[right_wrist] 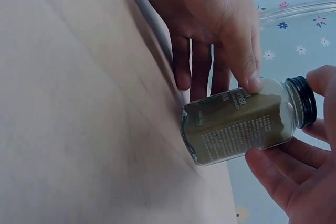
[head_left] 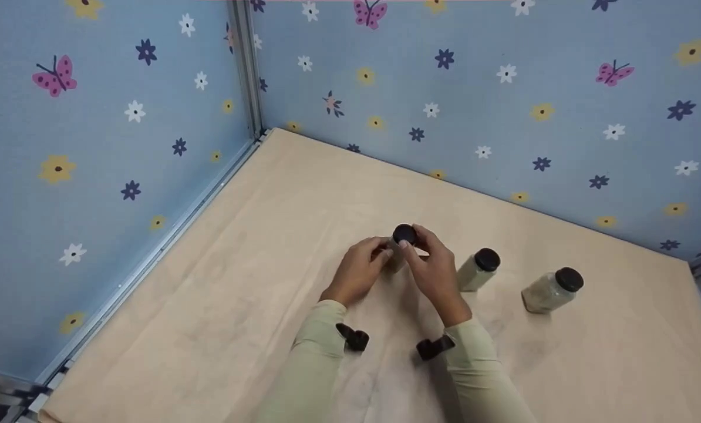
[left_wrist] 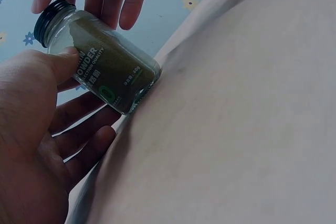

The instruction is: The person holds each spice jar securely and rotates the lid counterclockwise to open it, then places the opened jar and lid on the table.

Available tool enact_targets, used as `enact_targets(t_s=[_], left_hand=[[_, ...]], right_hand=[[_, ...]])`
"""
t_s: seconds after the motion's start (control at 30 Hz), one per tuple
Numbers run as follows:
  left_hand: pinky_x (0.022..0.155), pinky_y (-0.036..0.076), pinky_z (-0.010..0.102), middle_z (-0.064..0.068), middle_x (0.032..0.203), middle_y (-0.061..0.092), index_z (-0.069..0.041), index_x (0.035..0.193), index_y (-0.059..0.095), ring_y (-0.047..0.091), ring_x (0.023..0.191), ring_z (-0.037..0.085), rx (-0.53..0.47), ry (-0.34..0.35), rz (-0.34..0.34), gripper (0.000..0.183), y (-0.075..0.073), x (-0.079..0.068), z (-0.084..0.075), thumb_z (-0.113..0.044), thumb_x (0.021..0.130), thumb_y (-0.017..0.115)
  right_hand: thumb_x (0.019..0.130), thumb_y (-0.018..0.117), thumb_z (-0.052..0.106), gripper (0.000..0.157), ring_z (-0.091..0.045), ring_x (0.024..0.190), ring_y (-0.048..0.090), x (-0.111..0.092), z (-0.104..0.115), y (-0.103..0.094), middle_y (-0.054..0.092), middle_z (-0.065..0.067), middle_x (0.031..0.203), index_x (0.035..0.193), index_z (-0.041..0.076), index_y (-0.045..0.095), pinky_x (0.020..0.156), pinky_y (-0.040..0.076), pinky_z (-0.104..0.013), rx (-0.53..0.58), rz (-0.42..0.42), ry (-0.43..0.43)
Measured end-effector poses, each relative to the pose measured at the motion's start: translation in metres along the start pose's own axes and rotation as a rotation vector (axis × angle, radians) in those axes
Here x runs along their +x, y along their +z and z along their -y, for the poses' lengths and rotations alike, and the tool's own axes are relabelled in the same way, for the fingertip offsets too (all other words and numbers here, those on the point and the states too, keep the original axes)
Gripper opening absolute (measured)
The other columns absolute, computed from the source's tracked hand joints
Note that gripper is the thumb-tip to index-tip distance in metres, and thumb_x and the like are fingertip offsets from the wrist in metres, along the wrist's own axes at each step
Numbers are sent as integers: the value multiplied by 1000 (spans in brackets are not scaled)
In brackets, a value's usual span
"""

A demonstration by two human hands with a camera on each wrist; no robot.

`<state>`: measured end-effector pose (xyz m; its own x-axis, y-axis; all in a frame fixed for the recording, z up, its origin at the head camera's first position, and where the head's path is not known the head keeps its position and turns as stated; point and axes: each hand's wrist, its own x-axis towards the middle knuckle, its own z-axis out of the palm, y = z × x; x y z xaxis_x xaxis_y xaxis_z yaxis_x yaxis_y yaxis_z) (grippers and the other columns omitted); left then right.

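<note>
Both hands are at a glass spice jar (left_wrist: 110, 59) of olive-brown powder, with a black screw lid (right_wrist: 302, 102) and white print ending in "POWDER". My left hand (head_left: 357, 267) holds the jar's body, its thumb pressed on the glass near the shoulder and some lower fingers spread loosely. From the other side, my right hand (head_left: 434, 264) grips the lid end. Its thumb lies against the lid, and one fingertip touches the glass. The jar's base is right at the tabletop in both wrist views.
To the right of my right hand stands a second black-lidded jar (head_left: 474, 275) of pale green-brown contents. Farther right is a third jar (head_left: 547, 292). A beige cloth covers the table (head_left: 221, 276), and blue flowered panels (head_left: 474, 106) border it at the back and left.
</note>
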<state>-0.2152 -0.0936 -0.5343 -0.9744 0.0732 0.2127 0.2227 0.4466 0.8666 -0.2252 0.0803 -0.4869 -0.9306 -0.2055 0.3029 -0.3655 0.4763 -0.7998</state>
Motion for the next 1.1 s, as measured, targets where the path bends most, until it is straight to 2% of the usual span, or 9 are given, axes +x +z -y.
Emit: enact_targets(t_s=[0.23,0.47,0.63,0.87,1.1], left_hand=[[96,49,30,-5,126,63,-19,132,64,58,114,7,2,-3,1,32,1,1,-1,-32,104,56],[98,48,31,-5,125,64,-18,131,65,58,115,8,14,-1,-8,32,1,1,-1,-32,104,56],[99,47,30,-4,125,64,-18,131,65,58,116,8,8,4,-17,31,2,3,0,-31,104,57],[99,47,31,-4,126,64,-18,131,65,58,116,8,6,5,-16,32,1,3,1,-32,104,57],[97,48,30,-6,125,64,-19,132,65,58,114,6,-8,-7,-9,33,1,0,1,-33,104,56]], right_hand=[[98,65,38,55,-20,114,64,1,0,0,65,-9,129,142,7,55,86,56,-41,11,-27,-4],[100,63,35,54,-21,116,63,2,-2,1,61,-12,135,144,5,54,86,57,-40,15,-15,-8],[100,64,32,53,-21,115,64,2,-2,0,63,-14,132,144,6,52,86,57,-40,8,-16,-11],[100,63,36,48,-20,113,65,2,-2,0,65,-11,128,138,8,55,86,57,-41,0,-19,-31],[101,62,36,50,-21,115,64,-1,-3,0,64,-10,130,142,9,55,88,56,-43,6,-12,-15]])
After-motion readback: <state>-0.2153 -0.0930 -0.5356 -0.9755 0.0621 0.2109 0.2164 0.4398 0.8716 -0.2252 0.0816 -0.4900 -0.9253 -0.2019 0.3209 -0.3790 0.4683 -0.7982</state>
